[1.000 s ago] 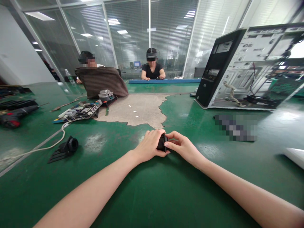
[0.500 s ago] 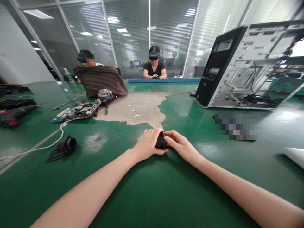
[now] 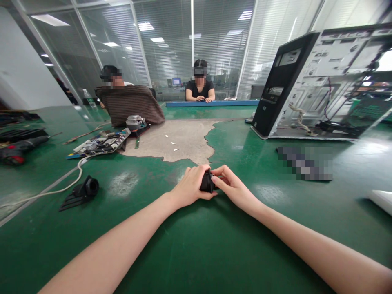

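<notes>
A small black plastic part (image 3: 207,182), chunky and edged by a flange, is held low over the green table, partly covered by fingers. My left hand (image 3: 191,183) wraps round its left side, closed, with the thumb below. From the right, my right hand (image 3: 232,183) pinches its edge between thumb and curled fingers. What lies between those right fingertips is mostly hidden. Off to the left rests another black plastic piece (image 3: 84,190), with a round opening and slatted flat end, touched by neither hand.
An opened computer case (image 3: 290,90) stands at right behind a pixelated dark flat item (image 3: 303,164). A circuit board (image 3: 99,145), a pale cable (image 3: 80,165) and a red-black power tool (image 3: 23,149) lie left. Two people sit across the table (image 3: 190,253), one behind a brown cloth-covered object (image 3: 131,104).
My right hand's fingers have shifted slightly at the part's right side, the knuckles a little higher. My left hand keeps its hold in nearly the same place.
</notes>
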### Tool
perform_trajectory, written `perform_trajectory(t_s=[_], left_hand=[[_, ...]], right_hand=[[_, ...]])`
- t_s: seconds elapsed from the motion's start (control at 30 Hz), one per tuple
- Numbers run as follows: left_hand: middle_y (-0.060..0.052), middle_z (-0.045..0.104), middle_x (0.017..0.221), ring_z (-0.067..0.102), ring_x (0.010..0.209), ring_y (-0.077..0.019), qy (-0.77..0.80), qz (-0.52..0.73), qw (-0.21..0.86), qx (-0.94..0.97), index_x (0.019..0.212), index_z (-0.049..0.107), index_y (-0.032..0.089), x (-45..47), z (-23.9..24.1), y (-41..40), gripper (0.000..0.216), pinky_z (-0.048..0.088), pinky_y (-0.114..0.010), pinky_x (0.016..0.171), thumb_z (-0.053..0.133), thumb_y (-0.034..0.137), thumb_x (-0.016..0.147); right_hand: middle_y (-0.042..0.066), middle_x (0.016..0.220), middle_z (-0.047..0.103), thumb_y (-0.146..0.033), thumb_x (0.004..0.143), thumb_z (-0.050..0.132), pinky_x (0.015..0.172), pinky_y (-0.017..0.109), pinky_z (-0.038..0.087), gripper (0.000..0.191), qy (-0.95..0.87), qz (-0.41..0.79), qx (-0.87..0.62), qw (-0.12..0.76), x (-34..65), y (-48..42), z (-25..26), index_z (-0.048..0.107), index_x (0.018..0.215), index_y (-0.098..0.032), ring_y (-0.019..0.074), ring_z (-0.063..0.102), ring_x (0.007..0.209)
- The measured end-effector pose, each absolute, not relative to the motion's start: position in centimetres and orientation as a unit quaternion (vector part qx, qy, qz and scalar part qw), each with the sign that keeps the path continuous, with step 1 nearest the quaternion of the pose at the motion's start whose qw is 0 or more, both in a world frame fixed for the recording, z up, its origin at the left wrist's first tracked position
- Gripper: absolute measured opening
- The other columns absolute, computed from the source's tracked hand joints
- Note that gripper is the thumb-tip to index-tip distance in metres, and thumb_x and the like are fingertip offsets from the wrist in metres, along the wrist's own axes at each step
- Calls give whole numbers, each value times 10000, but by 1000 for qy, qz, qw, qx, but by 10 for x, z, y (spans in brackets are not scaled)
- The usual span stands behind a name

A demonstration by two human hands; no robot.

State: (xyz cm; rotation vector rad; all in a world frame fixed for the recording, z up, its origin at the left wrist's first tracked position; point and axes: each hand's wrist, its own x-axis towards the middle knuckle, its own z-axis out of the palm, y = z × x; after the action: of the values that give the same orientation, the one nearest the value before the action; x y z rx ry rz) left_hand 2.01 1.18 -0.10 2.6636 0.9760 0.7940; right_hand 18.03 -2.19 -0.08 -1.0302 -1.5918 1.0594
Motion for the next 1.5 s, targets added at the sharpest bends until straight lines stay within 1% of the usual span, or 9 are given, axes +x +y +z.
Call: perform_trajectory(t_s=[0.13,0.3,0.53,0.67,0.8,0.93,1.13,1.27,1.5], left_hand=[[-62,516,1063,503,921,-239,328,268,96,901,1086,311,204,20,-1,12,581,334,-352,764,633,416,651],[-63,513,1069,506,916,-236,328,269,95,900,1093,303,206,20,-2,12,588,332,-351,763,633,402,648],[-65,512,1067,501,925,-243,326,271,97,901,1098,310,208,20,-2,12,601,327,-356,770,634,424,640],[-66,514,1068,502,931,-243,327,268,107,900,1104,306,212,19,-1,12,593,327,-360,776,627,421,651],[-64,511,1070,499,936,-244,327,268,101,901,1101,307,211,19,-1,12,598,326,-357,779,635,415,644],[-56,515,1050,506,905,-236,330,268,92,900,1091,312,207,20,-2,12,587,333,-347,761,640,391,641],[-64,508,1065,503,920,-244,331,265,90,901,1096,311,200,20,-1,12,602,334,-354,767,642,405,637],[-66,512,1072,504,931,-247,333,264,103,899,1103,304,208,20,-1,12,600,334,-361,779,634,415,646],[-60,514,1073,510,937,-245,333,268,109,897,1101,308,216,20,-2,12,585,329,-364,782,631,390,646]], right_hand=[[13,877,528,-295,810,476,725,283,440,156,-649,442,-432,444,182,-21,-1,471,930,-196,132,523,805],[-9,835,522,-272,812,491,661,248,458,137,-661,463,-392,443,181,-28,0,438,924,-214,120,535,780],[-18,785,506,-312,824,465,651,252,447,108,-664,409,-414,469,178,-25,1,469,862,-211,115,520,721],[15,897,528,-317,822,458,707,279,455,169,-664,411,-432,451,180,-23,-1,466,954,-212,134,529,798],[11,859,538,-299,837,439,691,281,463,154,-684,409,-422,433,181,-26,-1,466,960,-209,139,538,789],[10,892,530,-269,838,451,723,275,463,121,-693,400,-401,446,181,-31,2,456,948,-221,146,546,858],[-11,793,522,-294,827,464,633,247,461,85,-675,387,-417,470,178,-27,1,467,858,-215,128,543,743],[15,899,532,-289,821,466,669,266,475,139,-662,400,-438,458,178,-25,0,465,935,-210,132,544,783],[-4,841,526,-281,831,461,674,259,472,115,-681,412,-403,451,180,-30,2,451,930,-224,130,548,787]])
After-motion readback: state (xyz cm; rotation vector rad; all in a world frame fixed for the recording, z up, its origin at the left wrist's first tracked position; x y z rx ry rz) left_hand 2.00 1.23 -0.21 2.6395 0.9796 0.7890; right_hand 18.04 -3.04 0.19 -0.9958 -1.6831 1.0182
